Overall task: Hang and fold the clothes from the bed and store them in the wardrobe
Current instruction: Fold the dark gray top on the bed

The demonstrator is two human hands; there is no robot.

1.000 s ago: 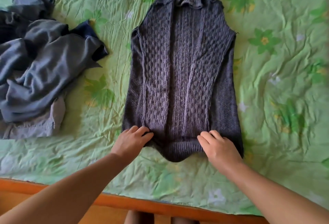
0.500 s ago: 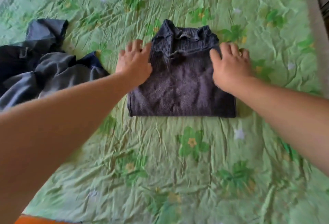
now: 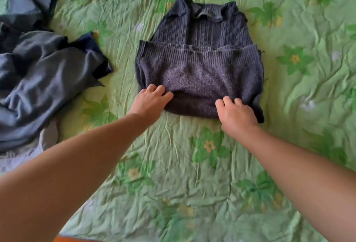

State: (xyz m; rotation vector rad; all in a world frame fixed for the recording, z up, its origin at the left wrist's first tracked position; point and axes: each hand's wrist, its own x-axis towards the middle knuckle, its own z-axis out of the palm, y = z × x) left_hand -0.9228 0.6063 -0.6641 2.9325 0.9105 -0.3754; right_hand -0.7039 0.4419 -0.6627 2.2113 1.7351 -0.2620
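Both grips at the near fold of a knit sweater on the bed.

The dark grey-blue knit sweater [image 3: 202, 64] lies doubled over in the middle of the green floral bedspread [image 3: 173, 164], its ribbed hem brought up across the chest just short of the collar at the far end. The left grip [image 3: 152, 101] pinches the near folded edge at its left corner, fingers curled into the knit. The right grip [image 3: 236, 112] does the same near the right corner, knuckles up. To the left, apart from the sweater and beyond the left forearm, sits a rumpled pile of dark clothes [image 3: 38, 80] with a pale lilac garment [image 3: 25, 153] under its near side. A strip of orange bed frame [image 3: 63, 239] shows at the bottom edge.
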